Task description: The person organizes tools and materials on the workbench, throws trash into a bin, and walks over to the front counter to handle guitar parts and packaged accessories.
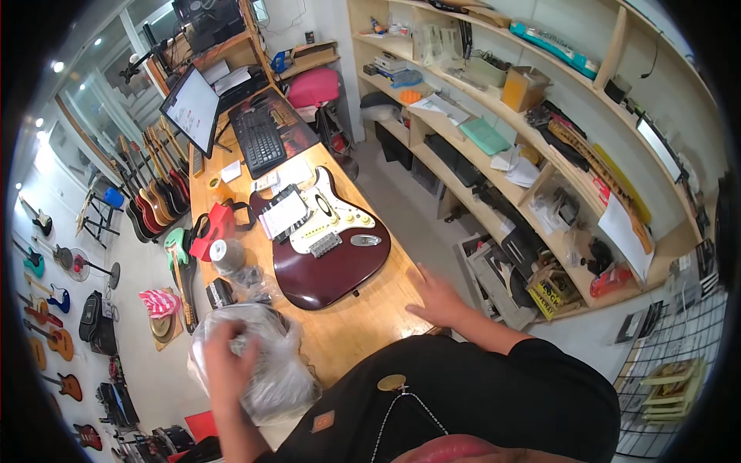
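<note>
A dark red electric guitar body (pixel 332 270) with a cream pickguard (pixel 349 205) lies face up on the wooden workbench (pixel 401 289). My right hand (pixel 438 299) rests on the bench's right edge, fingers spread and holding nothing. Over a bulging clear plastic bag (pixel 282 374) at the bench's near left is my left hand (pixel 231 351). It is a little blurred, with its fingers bent and the thumb apart; whether it touches the bag is unclear. White papers (pixel 285 214) lie across the guitar's upper left part.
Left of the guitar are a grey spool (pixel 227 255) and a red bag-like item (pixel 220 231). A keyboard (pixel 258 143) and monitor (pixel 191 108) stand at the far end. Loaded shelves (pixel 494 166) line the right; a green guitar (pixel 179 255) leans by the bench's left side.
</note>
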`<state>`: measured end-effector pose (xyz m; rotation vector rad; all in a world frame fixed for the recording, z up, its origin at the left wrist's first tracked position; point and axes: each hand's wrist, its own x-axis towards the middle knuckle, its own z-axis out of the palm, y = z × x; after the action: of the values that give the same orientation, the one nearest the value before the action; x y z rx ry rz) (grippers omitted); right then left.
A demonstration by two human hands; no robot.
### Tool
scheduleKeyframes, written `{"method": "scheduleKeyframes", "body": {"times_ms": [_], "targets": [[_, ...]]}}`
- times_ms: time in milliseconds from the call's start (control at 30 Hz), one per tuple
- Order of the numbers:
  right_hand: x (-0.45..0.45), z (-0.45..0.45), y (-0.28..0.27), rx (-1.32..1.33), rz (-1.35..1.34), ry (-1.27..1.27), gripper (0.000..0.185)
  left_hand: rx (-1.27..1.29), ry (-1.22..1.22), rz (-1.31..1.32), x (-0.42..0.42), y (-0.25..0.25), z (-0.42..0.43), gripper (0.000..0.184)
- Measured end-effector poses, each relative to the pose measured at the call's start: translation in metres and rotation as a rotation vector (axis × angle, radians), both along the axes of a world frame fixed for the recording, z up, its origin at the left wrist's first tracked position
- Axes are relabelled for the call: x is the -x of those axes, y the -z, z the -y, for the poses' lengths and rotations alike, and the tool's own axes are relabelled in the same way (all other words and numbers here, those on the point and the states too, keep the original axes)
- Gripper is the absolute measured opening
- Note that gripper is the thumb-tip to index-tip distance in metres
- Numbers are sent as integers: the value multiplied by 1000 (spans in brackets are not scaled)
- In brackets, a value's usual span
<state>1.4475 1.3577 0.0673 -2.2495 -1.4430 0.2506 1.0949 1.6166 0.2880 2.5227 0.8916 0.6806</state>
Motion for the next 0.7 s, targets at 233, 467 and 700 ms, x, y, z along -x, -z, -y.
{"method": "scheduleKeyframes", "body": {"times_ms": [233, 467, 700], "targets": [[-9, -3, 5, 25, -138, -81, 86, 566, -19, 365, -42, 91, 101, 22], [-5, -12, -29, -49, 0, -88, 99, 467, 64, -274, -83, 178, 118, 39], [-2, -7, -17, 124, 128, -197, 94, 154, -22, -197, -91, 189, 128, 33]]}}
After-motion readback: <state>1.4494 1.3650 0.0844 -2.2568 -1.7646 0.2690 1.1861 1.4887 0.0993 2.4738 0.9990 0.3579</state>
